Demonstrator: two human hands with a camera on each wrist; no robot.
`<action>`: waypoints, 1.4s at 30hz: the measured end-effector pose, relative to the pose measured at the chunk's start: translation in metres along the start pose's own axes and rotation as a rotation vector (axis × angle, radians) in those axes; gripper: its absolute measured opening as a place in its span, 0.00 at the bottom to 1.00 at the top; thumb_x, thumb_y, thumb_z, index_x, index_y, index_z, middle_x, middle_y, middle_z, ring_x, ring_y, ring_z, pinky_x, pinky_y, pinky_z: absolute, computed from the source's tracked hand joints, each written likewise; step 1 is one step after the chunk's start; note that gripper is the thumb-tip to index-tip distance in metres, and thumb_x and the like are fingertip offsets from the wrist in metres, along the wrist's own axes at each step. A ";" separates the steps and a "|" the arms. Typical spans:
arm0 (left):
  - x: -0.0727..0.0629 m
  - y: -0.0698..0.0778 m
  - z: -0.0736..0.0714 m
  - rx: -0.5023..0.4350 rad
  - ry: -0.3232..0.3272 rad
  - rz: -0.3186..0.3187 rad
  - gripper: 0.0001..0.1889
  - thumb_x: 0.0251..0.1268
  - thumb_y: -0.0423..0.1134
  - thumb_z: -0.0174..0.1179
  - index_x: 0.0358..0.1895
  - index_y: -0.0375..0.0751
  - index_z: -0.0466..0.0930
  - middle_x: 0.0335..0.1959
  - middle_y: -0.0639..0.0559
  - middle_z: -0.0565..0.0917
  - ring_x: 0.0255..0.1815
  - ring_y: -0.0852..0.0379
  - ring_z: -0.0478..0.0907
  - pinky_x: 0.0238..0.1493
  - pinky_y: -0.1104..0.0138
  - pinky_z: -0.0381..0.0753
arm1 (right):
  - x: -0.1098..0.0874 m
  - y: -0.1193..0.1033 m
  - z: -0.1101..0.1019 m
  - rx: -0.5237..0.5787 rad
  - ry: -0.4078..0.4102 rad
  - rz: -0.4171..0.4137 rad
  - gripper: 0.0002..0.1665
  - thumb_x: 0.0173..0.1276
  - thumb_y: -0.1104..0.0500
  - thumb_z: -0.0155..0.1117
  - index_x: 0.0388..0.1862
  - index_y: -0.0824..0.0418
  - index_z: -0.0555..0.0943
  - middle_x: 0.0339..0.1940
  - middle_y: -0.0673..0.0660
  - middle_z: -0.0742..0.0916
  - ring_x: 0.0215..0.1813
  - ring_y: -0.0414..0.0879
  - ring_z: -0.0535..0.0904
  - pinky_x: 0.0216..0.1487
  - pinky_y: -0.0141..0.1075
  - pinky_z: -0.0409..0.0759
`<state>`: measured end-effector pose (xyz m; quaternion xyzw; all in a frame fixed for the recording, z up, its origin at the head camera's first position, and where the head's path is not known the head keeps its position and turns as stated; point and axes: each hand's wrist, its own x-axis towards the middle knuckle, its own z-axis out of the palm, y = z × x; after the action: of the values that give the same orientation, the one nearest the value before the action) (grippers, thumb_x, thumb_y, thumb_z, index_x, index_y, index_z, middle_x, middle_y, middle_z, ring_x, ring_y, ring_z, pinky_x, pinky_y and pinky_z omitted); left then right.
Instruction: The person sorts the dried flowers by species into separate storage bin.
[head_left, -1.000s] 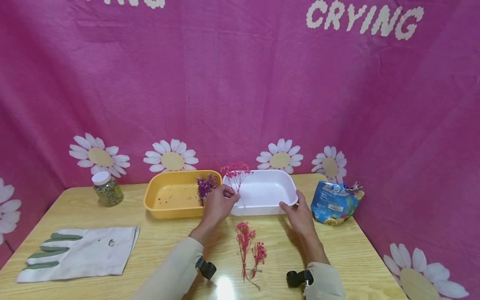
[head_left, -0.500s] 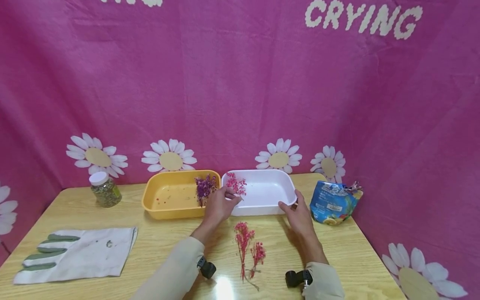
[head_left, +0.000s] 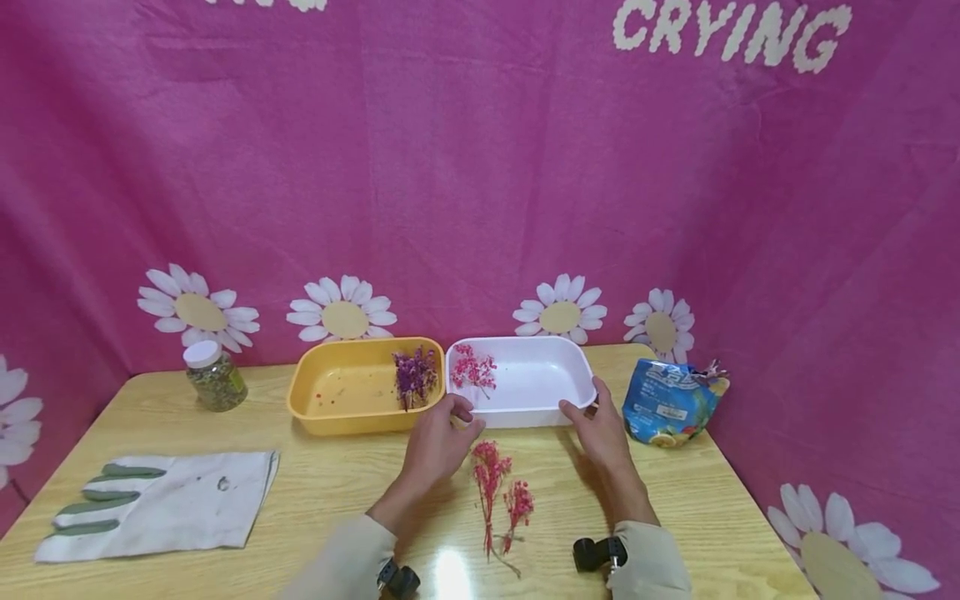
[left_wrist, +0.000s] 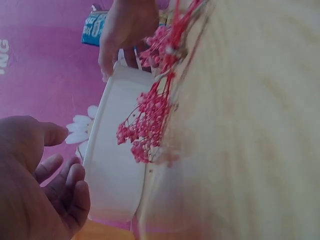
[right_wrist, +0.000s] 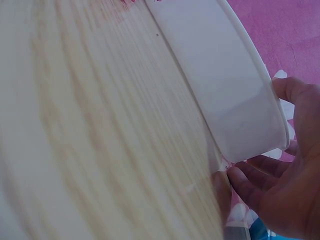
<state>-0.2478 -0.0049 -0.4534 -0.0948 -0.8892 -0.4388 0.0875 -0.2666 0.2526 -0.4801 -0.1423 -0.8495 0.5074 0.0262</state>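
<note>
A white plastic tray stands at the back of the table, with a sprig of pink dried flowers lying in its left end. My right hand grips the tray's front right corner. In the right wrist view the thumb is at the rim and the other fingers are round the end wall. Just before the tray's front left corner, my left hand holds nothing, its fingers loosely bent and thumb apart. Two tied bunches of pink dried flowers lie on the table between my forearms.
A yellow tray touches or nearly touches the white one, with purple dried flowers inside. A lidded jar and a white-green work glove are on the left. A blue pouch stands right of my right hand.
My left hand lowered the pink sprig into the white tray, let it go and drew back toward me. The right hand has stayed at the tray's corner.
</note>
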 end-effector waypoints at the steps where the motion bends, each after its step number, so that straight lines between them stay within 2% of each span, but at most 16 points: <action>1: -0.003 0.000 0.000 0.000 -0.002 0.005 0.12 0.58 0.46 0.67 0.41 0.46 0.80 0.33 0.55 0.84 0.24 0.65 0.74 0.28 0.69 0.74 | 0.000 0.000 0.000 0.000 0.001 0.000 0.50 0.69 0.42 0.58 0.80 0.51 0.42 0.77 0.64 0.62 0.73 0.62 0.64 0.70 0.54 0.68; 6: -0.015 -0.002 0.000 0.001 -0.035 0.018 0.12 0.57 0.44 0.67 0.42 0.45 0.79 0.34 0.53 0.84 0.24 0.65 0.74 0.28 0.71 0.74 | 0.000 -0.001 0.001 -0.004 0.005 0.003 0.49 0.70 0.43 0.57 0.80 0.51 0.43 0.77 0.64 0.62 0.73 0.62 0.64 0.70 0.54 0.68; 13: -0.029 -0.005 0.002 0.016 -0.134 -0.038 0.16 0.60 0.48 0.65 0.47 0.45 0.78 0.36 0.57 0.82 0.27 0.65 0.74 0.28 0.71 0.74 | 0.001 -0.001 0.000 0.005 -0.006 0.013 0.50 0.70 0.43 0.57 0.80 0.50 0.41 0.78 0.64 0.60 0.74 0.62 0.63 0.70 0.54 0.67; 24: -0.043 -0.005 0.001 0.039 -0.152 -0.044 0.14 0.57 0.47 0.66 0.43 0.48 0.78 0.34 0.57 0.82 0.28 0.65 0.75 0.32 0.68 0.74 | 0.002 -0.002 -0.001 0.006 -0.012 -0.001 0.50 0.71 0.44 0.57 0.80 0.51 0.41 0.77 0.64 0.61 0.73 0.62 0.64 0.71 0.54 0.67; 30: -0.050 -0.004 0.001 0.024 -0.202 -0.076 0.16 0.56 0.48 0.66 0.46 0.48 0.79 0.36 0.58 0.82 0.31 0.63 0.77 0.34 0.66 0.76 | 0.002 -0.001 -0.002 0.003 -0.005 0.006 0.50 0.70 0.43 0.57 0.80 0.51 0.42 0.77 0.64 0.62 0.73 0.62 0.64 0.71 0.54 0.66; 34: -0.054 -0.006 0.001 0.013 -0.254 -0.062 0.19 0.56 0.48 0.67 0.48 0.46 0.78 0.38 0.54 0.83 0.35 0.59 0.79 0.38 0.61 0.79 | 0.002 -0.001 -0.002 -0.001 -0.003 -0.003 0.50 0.70 0.43 0.57 0.80 0.51 0.42 0.77 0.65 0.62 0.73 0.62 0.64 0.71 0.54 0.66; 42: -0.061 -0.008 0.004 0.113 -0.327 -0.038 0.17 0.54 0.50 0.67 0.43 0.50 0.76 0.34 0.57 0.79 0.34 0.60 0.75 0.34 0.64 0.73 | 0.002 0.000 0.000 -0.003 -0.007 -0.003 0.50 0.70 0.44 0.57 0.80 0.51 0.41 0.77 0.65 0.61 0.74 0.63 0.63 0.71 0.55 0.66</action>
<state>-0.1911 -0.0122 -0.4770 -0.1430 -0.9166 -0.3684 -0.0613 -0.2690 0.2531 -0.4798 -0.1393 -0.8505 0.5066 0.0239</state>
